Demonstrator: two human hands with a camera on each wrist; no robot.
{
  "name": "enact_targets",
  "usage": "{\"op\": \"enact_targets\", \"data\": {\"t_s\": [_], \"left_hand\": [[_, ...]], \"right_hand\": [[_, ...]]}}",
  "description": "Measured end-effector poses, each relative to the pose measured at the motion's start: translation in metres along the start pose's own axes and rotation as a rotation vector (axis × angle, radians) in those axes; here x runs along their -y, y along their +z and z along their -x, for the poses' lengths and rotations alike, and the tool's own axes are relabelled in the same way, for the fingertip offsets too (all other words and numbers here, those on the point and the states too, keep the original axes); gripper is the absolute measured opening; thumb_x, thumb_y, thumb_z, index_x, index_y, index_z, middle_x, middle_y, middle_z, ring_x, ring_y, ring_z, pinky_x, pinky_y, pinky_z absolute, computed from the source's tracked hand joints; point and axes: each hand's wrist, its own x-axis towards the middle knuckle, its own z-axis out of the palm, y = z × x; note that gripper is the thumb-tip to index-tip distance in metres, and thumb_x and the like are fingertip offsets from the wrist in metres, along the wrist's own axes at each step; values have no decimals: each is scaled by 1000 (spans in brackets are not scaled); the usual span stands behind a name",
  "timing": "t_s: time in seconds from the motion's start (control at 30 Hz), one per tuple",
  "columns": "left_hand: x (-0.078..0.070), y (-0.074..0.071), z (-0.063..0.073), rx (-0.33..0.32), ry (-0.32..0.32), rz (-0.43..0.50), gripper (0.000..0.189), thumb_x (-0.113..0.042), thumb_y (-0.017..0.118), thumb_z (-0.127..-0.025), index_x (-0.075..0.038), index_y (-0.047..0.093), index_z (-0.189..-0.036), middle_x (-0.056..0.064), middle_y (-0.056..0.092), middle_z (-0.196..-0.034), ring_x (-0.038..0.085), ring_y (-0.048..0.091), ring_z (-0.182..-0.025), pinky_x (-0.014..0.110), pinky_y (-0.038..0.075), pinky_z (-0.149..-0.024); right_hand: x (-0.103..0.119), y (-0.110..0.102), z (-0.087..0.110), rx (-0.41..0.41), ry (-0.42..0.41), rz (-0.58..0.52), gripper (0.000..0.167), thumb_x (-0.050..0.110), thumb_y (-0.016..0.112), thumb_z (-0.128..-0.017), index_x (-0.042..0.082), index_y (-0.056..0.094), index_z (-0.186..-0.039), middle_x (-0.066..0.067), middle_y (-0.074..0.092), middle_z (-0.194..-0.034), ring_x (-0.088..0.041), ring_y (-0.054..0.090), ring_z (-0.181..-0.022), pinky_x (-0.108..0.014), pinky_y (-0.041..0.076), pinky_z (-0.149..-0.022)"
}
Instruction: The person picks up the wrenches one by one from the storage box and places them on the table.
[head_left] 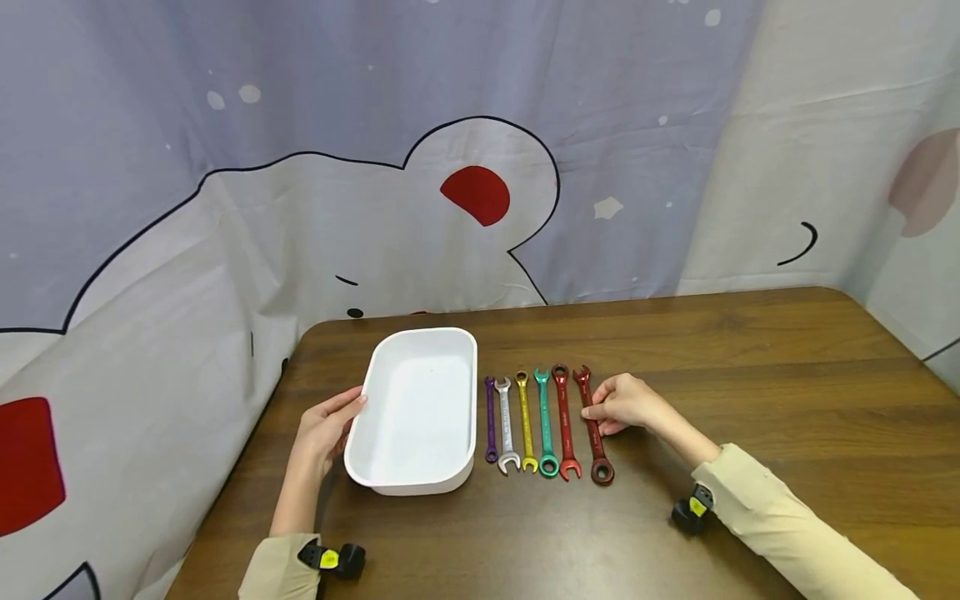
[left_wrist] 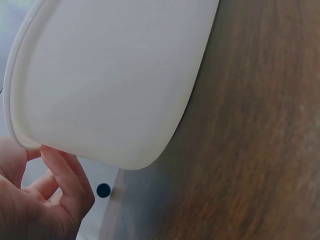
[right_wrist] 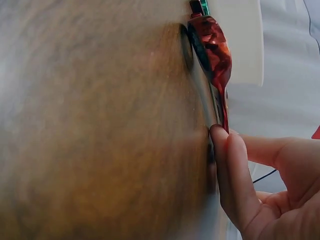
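Over at the left, a deep white tray (head_left: 412,408) stands on the table, and my left hand (head_left: 324,429) holds its left rim. In the left wrist view, curled fingers (left_wrist: 67,180) meet the tray's edge (left_wrist: 22,120) from below. My right hand (head_left: 626,404) pinches the dark red combination wrench (head_left: 593,425) around its shank, thumb on top. Up close in the right wrist view, the ring end of that wrench (right_wrist: 212,47) sits just over the tabletop, with my fingertips (right_wrist: 220,137) on the shank behind it.
Between tray and right hand lies a row of wrenches: purple (head_left: 491,421), silver (head_left: 506,425), yellow (head_left: 526,421), green (head_left: 545,421) and red (head_left: 564,421). They rest side by side on the brown wooden table (head_left: 750,375). A printed cloth (head_left: 360,242) hangs behind the table.
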Motion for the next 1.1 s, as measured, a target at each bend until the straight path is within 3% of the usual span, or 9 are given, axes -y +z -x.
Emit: {"op": "enact_targets", "data": {"t_s": [0.3,0.6,0.77,0.83,0.97,1.1], "left_hand": [[0,3,-1,-14,11,-9,57,-28,69,-89,-5,51,-138,-19,65,-75,-2,61,-66,17,50,-57],[0,2,-3,-21,29,-41,56,-30,68,-90,-7,52,-138,-19,65,-79,-2,61,-68,18,51,-59],[3,1,-3,-54,100,-147,53,-36,63,-92,-8,55,-136,-2,67,-114,-4,58,-85,17,49,-74],[4,0,-3,-85,133,-177,51,-37,62,-93,-7,57,-134,1,65,-121,-5,56,-86,16,47,-77],[5,-1,-2,-157,216,-227,43,-32,61,-94,-5,62,-127,6,69,-114,-8,56,-79,15,48,-73],[3,-2,1,-238,328,-415,32,-25,55,-97,-7,67,-121,14,70,-110,2,61,-80,18,47,-69]], "right_hand": [[-2,-2,-1,17,22,63,20,13,72,-85,-3,61,-90,-6,65,-61,-8,63,-50,-24,55,-51],[-4,-2,-1,31,43,42,19,12,73,-84,-2,61,-88,-5,63,-63,-9,64,-50,-24,55,-51],[-3,-2,1,34,38,73,20,15,72,-85,-1,61,-89,-5,62,-64,-8,63,-50,-24,55,-51],[-1,-4,4,34,26,120,20,17,72,-85,0,62,-88,-5,62,-64,-9,62,-51,-25,55,-52],[4,-12,11,47,-33,237,18,19,66,-90,2,64,-90,-5,63,-69,-10,62,-53,-27,55,-54],[6,-21,18,29,-167,335,21,17,52,-98,1,66,-97,-5,62,-70,-11,59,-51,-27,52,-50]]}}
